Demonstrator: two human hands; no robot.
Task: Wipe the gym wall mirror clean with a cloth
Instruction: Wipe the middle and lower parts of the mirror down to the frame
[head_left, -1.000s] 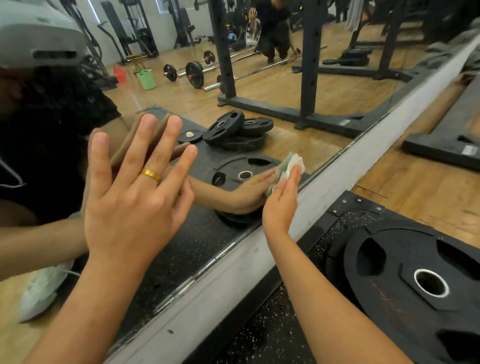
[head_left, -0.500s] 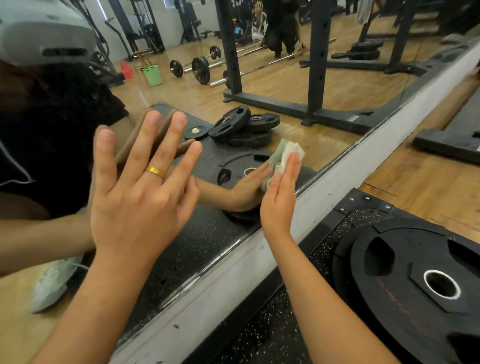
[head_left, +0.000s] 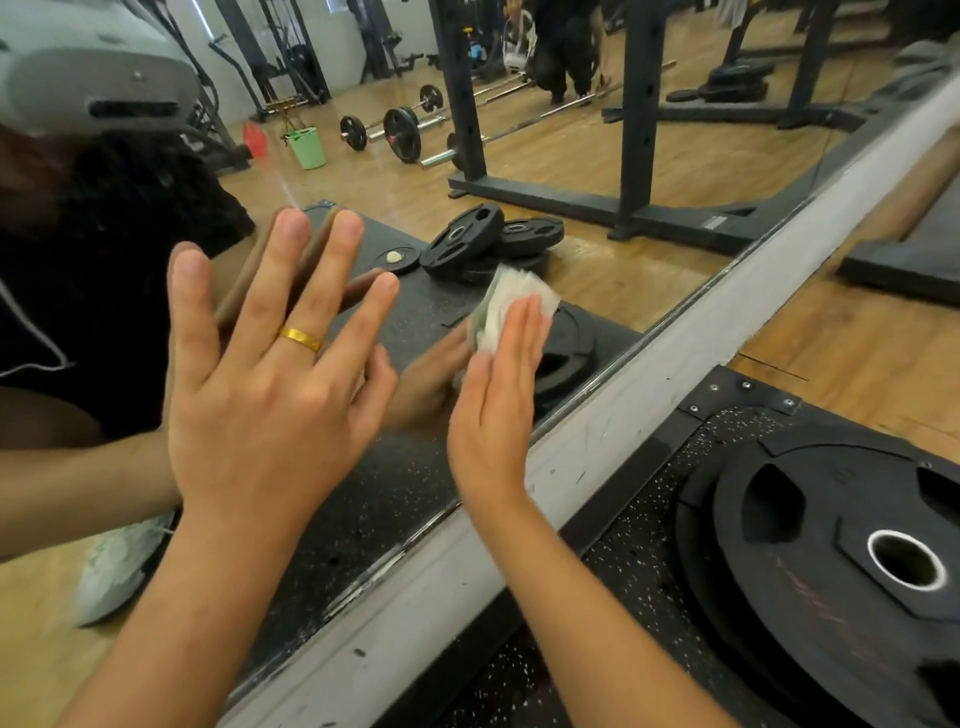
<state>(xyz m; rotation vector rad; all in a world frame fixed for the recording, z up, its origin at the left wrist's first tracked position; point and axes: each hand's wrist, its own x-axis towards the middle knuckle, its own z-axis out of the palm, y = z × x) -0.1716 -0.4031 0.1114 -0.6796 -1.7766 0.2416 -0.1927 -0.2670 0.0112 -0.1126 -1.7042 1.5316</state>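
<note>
Upward shift of cloth (head_left: 511, 304) on mirror (head_left: 571, 171) under right hand (head_left: 493, 410).
Straight fingers (head_left: 519, 338) press it; its long axis runs up-right; cloth blurred, half hidden. Left hand (head_left: 270, 395) splayed wide.

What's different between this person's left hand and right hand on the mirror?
The left hand spreads its fingers wide; the right hand holds its fingers straight and together. The left hand has nothing under it, while the right hand presses a pale folded cloth to the mirror. The left hand wears a gold ring; the right hand shows none. Both lie flat against the mirror.
</note>
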